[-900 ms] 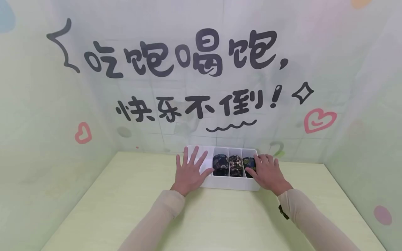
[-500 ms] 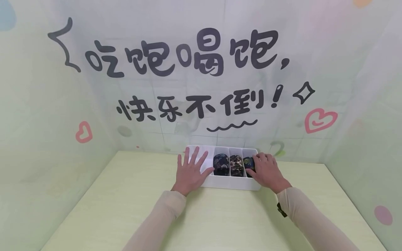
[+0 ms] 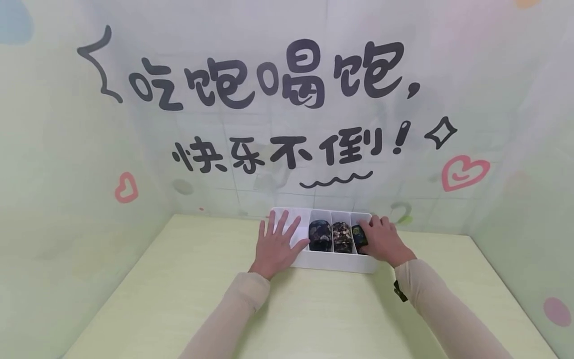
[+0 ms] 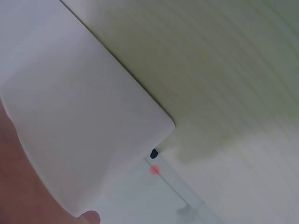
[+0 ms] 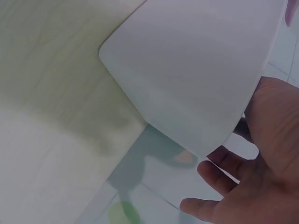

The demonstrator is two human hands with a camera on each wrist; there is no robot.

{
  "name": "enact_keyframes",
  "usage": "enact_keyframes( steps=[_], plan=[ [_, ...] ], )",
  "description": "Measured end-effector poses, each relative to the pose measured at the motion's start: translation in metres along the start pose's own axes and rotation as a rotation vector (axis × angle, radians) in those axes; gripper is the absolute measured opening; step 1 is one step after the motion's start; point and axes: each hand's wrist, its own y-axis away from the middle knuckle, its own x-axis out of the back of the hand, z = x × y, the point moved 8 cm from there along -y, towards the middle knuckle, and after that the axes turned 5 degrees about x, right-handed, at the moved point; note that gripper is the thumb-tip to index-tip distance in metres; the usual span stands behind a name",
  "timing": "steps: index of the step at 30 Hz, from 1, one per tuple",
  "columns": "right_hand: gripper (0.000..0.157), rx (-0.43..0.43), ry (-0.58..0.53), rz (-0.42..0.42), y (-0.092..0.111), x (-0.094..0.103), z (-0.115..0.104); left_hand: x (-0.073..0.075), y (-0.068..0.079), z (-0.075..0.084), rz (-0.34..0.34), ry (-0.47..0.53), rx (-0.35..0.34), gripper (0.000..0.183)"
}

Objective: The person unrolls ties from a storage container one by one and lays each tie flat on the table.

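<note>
A white divided storage box [image 3: 336, 262] stands against the back wall. Dark patterned fabric rolls fill three of its compartments: a bluish floral one [image 3: 320, 235], a pink-and-black one [image 3: 343, 238] and a dark green-blue one [image 3: 358, 235] at the right end. My left hand [image 3: 276, 253] lies spread over the box's left section, thumb at the front rim. With thumb and index finger, my right hand [image 3: 380, 241] reaches into the right-end compartment and pinches the green-blue roll. In the right wrist view, the other fingers [image 5: 216, 177] of this hand hang outside the box wall.
A pale wood-grain table [image 3: 305, 309] lies under the box. Walls close in the back and both sides; the back wall [image 3: 251, 119] carries large dark lettering and hearts.
My right hand has shifted inward over the right-end roll, thumb and index finger now on either side of it. The left hand stays spread on the box; the view has shifted slightly.
</note>
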Motion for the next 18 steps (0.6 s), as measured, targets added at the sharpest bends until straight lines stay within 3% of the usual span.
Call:
enact_keyframes(
  steps=[7, 18],
  plan=[
    [0.065, 0.141, -0.079, 0.067, -0.002, 0.001, 0.003, 0.001, 0.001, 0.002, 0.001, 0.004, 0.004, 0.071],
    [0.059, 0.18, -0.183, 0.055, -0.003, 0.0, 0.013, -0.002, 0.0, 0.0, -0.019, 0.006, 0.005, 0.071]
  ],
)
